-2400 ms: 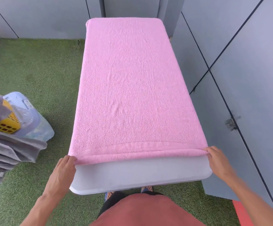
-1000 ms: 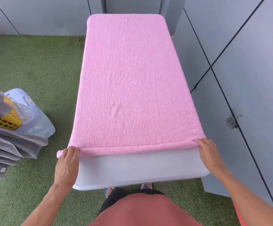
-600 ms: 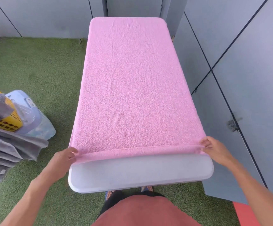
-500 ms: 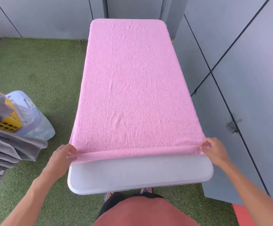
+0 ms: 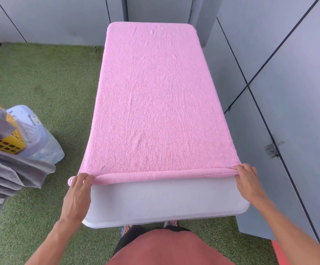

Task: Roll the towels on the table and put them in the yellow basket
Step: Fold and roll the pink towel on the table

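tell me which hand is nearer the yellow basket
Left. The left hand holds the pink towel's rolled edge at the table's left corner, the side where the yellow basket stands on the grass; the right hand holds the opposite end.

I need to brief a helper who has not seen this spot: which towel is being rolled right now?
Find the white table set against the grey wall panels. The pink towel lies spread along its top, its near edge curled into a thin roll held by the left hand and right hand. The grey towels hang beside the yellow basket on the grass.
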